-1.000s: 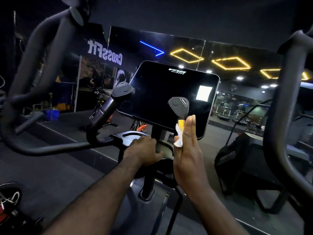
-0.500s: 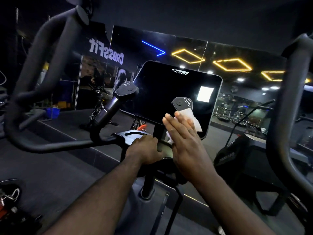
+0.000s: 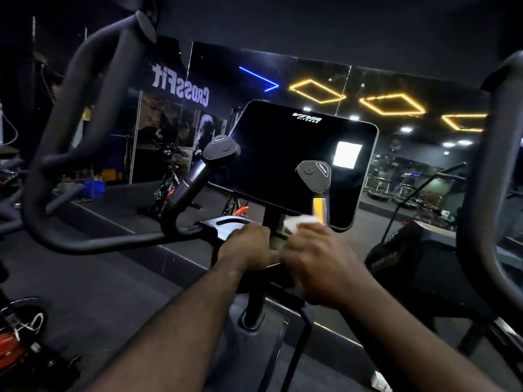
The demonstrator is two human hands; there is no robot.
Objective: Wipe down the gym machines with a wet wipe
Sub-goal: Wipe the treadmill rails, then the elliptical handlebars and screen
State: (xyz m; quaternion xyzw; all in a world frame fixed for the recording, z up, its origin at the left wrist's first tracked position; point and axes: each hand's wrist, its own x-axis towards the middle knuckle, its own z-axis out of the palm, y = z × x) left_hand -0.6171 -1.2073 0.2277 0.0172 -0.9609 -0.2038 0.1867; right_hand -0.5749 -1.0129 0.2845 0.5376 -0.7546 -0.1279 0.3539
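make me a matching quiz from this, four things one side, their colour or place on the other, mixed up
1 wet wipe
2 left hand
3 screen
4 right handle knob

a black, logo at top
b white, held by right hand
c in front of the screen, right of centre
d gripping the frame below the screen

Pairs: 1-b, 2-d, 3-a, 4-c

Background elements. A mirror wall (image 3: 311, 66) spans the rear and shows white "CrossFit" lettering (image 3: 181, 87) reversed at its upper left. Also reflected are an angled blue light strip (image 3: 260, 79), yellow diamond-shaped light outlines (image 3: 392, 104) to its right, and round white ceiling spots (image 3: 406, 129). A blue bin (image 3: 94, 188) stands near the mirror's lower left corner. A black box (image 3: 402, 250) with pale lettering sits at right on the dark floor (image 3: 99, 278). A small white object (image 3: 379, 379), not identifiable, lies near the lower edge.
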